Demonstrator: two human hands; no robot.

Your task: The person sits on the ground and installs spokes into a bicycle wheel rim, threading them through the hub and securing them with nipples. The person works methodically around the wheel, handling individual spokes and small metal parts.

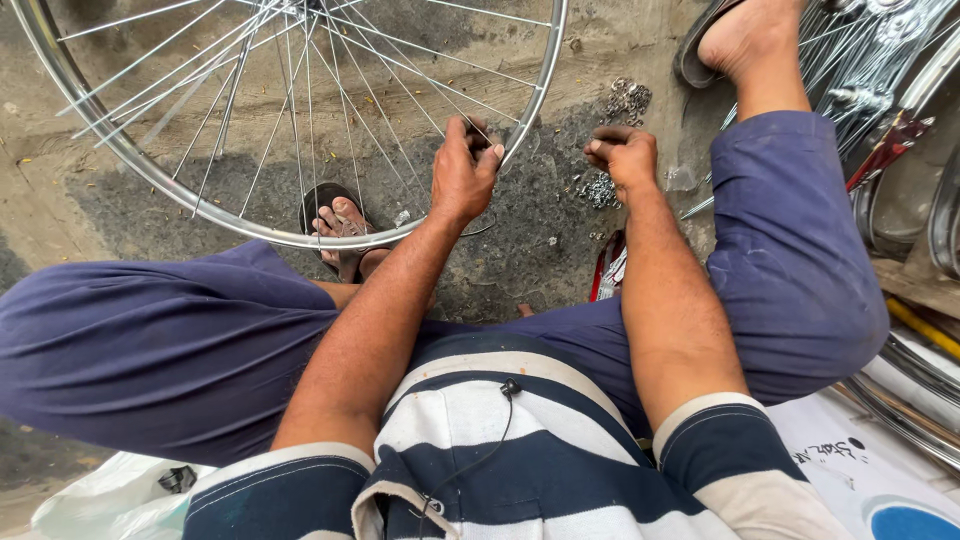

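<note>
A silver bicycle wheel rim (100, 130) with many thin spokes (300, 90) stands in front of me on the concrete. My left hand (462, 170) grips the rim at its lower right, fingers curled around the metal edge. To its right, apart from the wheel, my right hand (624, 156) is closed, fingertips pinched together over a pile of small metal nipples (600, 190) on the ground. Whether it holds one is hidden.
A second heap of small metal parts (628, 100) lies farther back. More rims and spoked wheels (900, 60) are stacked at the right. My sandalled feet (340, 225) rest on the ground. A white plastic bag (110, 495) lies at lower left.
</note>
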